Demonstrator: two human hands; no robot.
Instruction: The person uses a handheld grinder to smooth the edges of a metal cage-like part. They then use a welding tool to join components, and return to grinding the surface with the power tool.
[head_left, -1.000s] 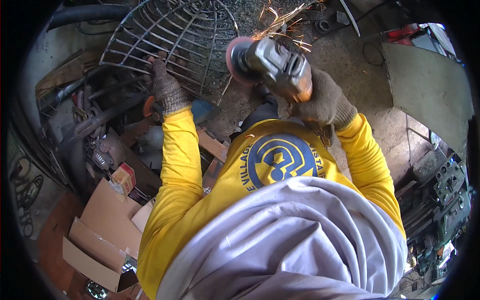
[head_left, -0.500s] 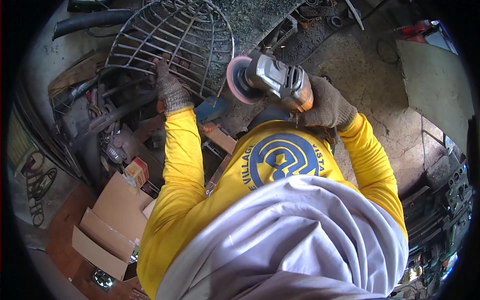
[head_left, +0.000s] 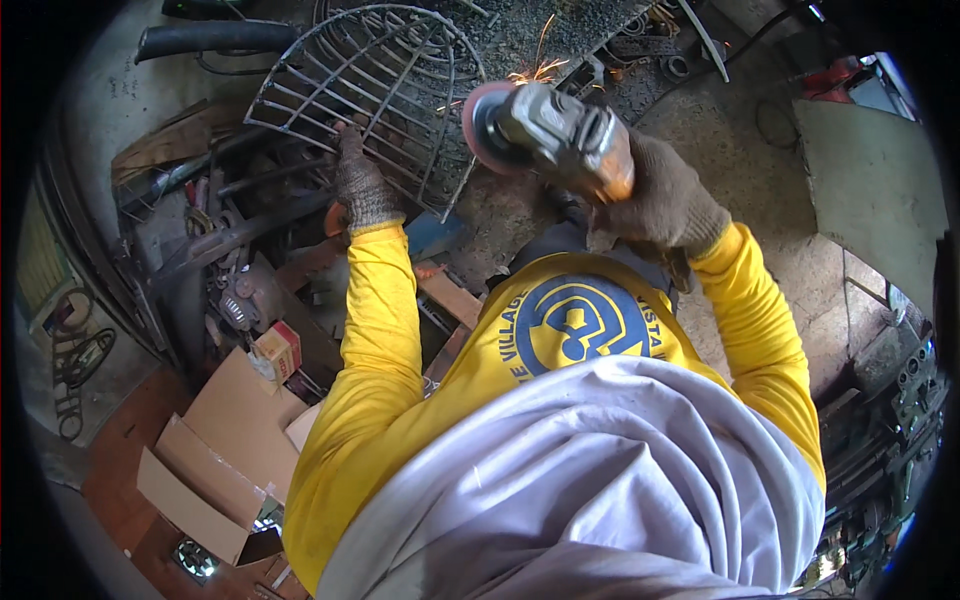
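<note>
Sparks fly again as the right hand (head_left: 665, 200) grips the angle grinder (head_left: 545, 135) against the metal grate (head_left: 370, 95); the left hand (head_left: 362, 185) clasps its bars.

Grille (head_left: 380, 90) bare dull welded metal rod, grinder (head_left: 560, 135) matt grey metal body, gloves (head_left: 365, 190) coarse brown knit, boxes (head_left: 215, 450) plain cardboard

Grinder (head_left: 550, 135) right of metal grate (head_left: 370, 100); cardboard boxes (head_left: 215, 460) lower left.

The grinder (head_left: 545, 135) in the right hand (head_left: 665, 200) has swung back to the grille (head_left: 375, 95) edge, and sparks (head_left: 535, 70) fly again after a pause.
</note>
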